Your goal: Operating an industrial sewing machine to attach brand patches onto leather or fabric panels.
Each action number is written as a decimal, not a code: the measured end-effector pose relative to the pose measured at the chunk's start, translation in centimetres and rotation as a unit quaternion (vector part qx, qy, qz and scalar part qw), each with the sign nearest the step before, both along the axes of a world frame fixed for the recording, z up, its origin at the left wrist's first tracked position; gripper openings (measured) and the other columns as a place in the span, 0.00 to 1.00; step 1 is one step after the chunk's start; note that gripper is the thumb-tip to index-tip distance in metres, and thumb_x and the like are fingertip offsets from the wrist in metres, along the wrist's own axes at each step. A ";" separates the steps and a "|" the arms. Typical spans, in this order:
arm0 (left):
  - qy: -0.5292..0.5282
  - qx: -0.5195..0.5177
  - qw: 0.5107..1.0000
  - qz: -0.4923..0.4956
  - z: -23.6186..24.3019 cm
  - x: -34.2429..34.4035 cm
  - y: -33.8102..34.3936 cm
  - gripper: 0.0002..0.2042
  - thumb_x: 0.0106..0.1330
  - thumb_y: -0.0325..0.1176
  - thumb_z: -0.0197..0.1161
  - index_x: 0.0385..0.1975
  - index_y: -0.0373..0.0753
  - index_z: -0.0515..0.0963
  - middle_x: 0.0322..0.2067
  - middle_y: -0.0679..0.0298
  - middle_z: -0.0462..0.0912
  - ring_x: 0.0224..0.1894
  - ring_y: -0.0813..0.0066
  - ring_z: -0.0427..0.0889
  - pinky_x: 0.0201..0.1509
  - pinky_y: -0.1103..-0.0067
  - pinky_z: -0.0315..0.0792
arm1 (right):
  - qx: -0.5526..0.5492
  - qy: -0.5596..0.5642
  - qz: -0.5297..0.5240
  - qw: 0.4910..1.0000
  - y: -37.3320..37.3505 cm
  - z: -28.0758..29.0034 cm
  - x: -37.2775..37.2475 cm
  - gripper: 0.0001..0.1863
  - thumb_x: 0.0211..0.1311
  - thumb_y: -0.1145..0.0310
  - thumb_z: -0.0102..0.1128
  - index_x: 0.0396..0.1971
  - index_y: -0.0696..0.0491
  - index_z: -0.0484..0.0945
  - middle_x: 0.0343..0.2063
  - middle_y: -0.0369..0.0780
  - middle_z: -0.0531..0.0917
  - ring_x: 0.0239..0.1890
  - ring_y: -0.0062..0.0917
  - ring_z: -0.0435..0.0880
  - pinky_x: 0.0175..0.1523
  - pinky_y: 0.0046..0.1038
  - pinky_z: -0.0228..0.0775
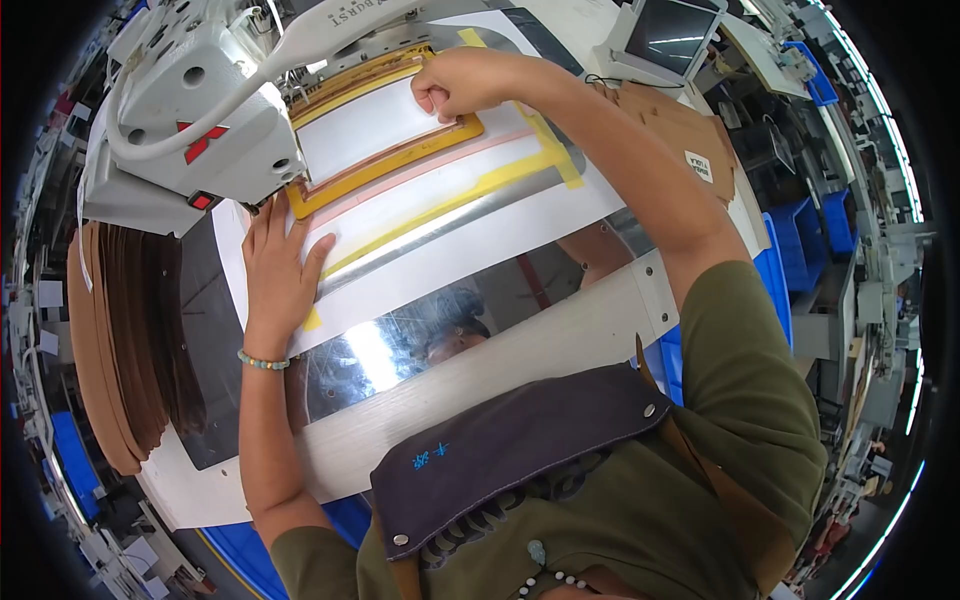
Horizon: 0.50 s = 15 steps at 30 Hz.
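My left hand (pixel 272 262) lies flat with its fingers spread, the fingertips by the near left corner of a yellow frame (pixel 385 178). Beneath the palm is the edge of a white sheet (pixel 400 275) marked with yellow tape strips (pixel 440 215). Over the frame's right end, my right hand (pixel 462 82) is closed, fingers curled down near the inner edge. Whatever it pinches there, if anything, is too small to make out. Inside the frame shows a white panel (pixel 360 130). The frame sits next to the sewing machine head (pixel 200 140), which hides its far left part.
Brown sheets (pixel 120 350) are stacked at the left, and more brown pieces (pixel 670 135) lie at the right. A shiny metal plate (pixel 440 310) fills the nearer tabletop. A screen (pixel 665 35) stands at the back right; a white curved arm (pixel 330 35) crosses above the machine.
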State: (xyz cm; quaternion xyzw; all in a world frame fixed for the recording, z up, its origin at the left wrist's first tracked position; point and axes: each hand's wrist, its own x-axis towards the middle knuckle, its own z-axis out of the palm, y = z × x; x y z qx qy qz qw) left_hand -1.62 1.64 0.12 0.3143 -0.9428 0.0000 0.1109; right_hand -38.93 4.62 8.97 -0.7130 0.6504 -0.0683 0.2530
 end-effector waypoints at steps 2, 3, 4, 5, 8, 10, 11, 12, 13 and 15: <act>0.019 -0.005 1.000 -0.003 -0.2 -0.1 0.1 0.28 0.81 0.53 0.55 0.70 0.37 0.77 0.78 0.46 0.64 0.82 0.45 0.56 0.83 0.56 0.50 | -0.028 0.144 0.073 0.986 -0.5 0.0 0.8 0.08 0.56 0.78 0.70 0.35 0.53 0.84 0.27 0.39 0.87 0.34 0.32 0.86 0.42 0.36 0.75; 0.038 -0.009 0.999 -0.005 -0.2 -0.2 0.1 0.28 0.80 0.54 0.56 0.67 0.36 0.80 0.78 0.46 0.65 0.81 0.45 0.57 0.82 0.55 0.50 | -0.028 0.145 0.072 0.986 -0.7 0.1 1.0 0.08 0.56 0.78 0.70 0.35 0.53 0.84 0.27 0.39 0.87 0.34 0.32 0.86 0.42 0.36 0.75; 0.038 -0.008 0.999 -0.006 -0.1 -0.1 0.1 0.28 0.80 0.54 0.56 0.67 0.36 0.80 0.78 0.46 0.65 0.81 0.45 0.57 0.82 0.55 0.50 | -0.014 0.166 0.084 0.983 -1.0 0.3 1.2 0.08 0.55 0.78 0.69 0.35 0.52 0.84 0.28 0.40 0.87 0.35 0.34 0.86 0.42 0.37 0.75; 0.016 -0.009 1.000 -0.006 0.0 -0.1 0.0 0.29 0.81 0.53 0.55 0.70 0.37 0.77 0.79 0.46 0.64 0.82 0.45 0.56 0.82 0.56 0.50 | 0.000 0.186 0.096 0.978 -1.2 0.5 1.3 0.09 0.54 0.79 0.69 0.35 0.52 0.84 0.29 0.41 0.87 0.37 0.36 0.86 0.42 0.39 0.76; -0.007 -0.007 1.000 -0.007 0.2 0.0 -0.1 0.29 0.82 0.52 0.54 0.72 0.37 0.75 0.79 0.46 0.63 0.82 0.46 0.55 0.82 0.57 0.50 | 0.023 0.204 0.093 0.974 -1.5 0.9 1.8 0.08 0.52 0.78 0.67 0.32 0.49 0.86 0.34 0.38 0.90 0.41 0.34 0.88 0.41 0.39 0.77; -0.007 -0.004 1.000 -0.009 0.2 0.0 0.0 0.29 0.82 0.52 0.54 0.72 0.37 0.75 0.79 0.46 0.63 0.82 0.46 0.55 0.82 0.57 0.50 | 0.043 0.217 0.097 0.970 -1.3 1.5 2.4 0.08 0.54 0.80 0.66 0.33 0.50 0.86 0.32 0.40 0.89 0.40 0.35 0.88 0.43 0.40 0.77; -0.009 -0.004 1.000 -0.009 0.2 -0.1 0.0 0.28 0.82 0.52 0.55 0.71 0.37 0.76 0.79 0.46 0.63 0.82 0.46 0.55 0.82 0.57 0.50 | 0.064 0.229 0.099 0.966 -1.3 1.7 2.8 0.09 0.56 0.81 0.64 0.33 0.51 0.85 0.30 0.42 0.88 0.40 0.37 0.87 0.46 0.40 0.77; -0.010 -0.004 1.000 -0.009 0.2 0.0 0.0 0.28 0.81 0.51 0.55 0.70 0.37 0.76 0.78 0.46 0.63 0.82 0.46 0.55 0.82 0.56 0.50 | 0.065 0.229 0.100 0.966 -1.7 1.5 3.0 0.09 0.56 0.81 0.64 0.33 0.51 0.85 0.30 0.42 0.88 0.40 0.37 0.87 0.46 0.40 0.77; -0.009 -0.002 1.000 -0.009 0.3 -0.1 0.1 0.28 0.81 0.51 0.55 0.70 0.37 0.76 0.78 0.46 0.63 0.82 0.46 0.55 0.82 0.56 0.50 | 0.103 0.256 0.116 0.954 -2.2 1.2 3.1 0.09 0.56 0.81 0.63 0.34 0.51 0.86 0.35 0.42 0.88 0.43 0.38 0.87 0.48 0.40 0.78; -0.007 -0.010 1.000 -0.004 0.3 -0.2 0.2 0.28 0.81 0.51 0.56 0.69 0.36 0.77 0.78 0.46 0.64 0.82 0.46 0.56 0.81 0.56 0.50 | 0.143 0.284 0.133 0.939 -2.5 0.3 3.0 0.10 0.57 0.82 0.62 0.34 0.51 0.86 0.39 0.43 0.89 0.45 0.38 0.87 0.50 0.41 0.78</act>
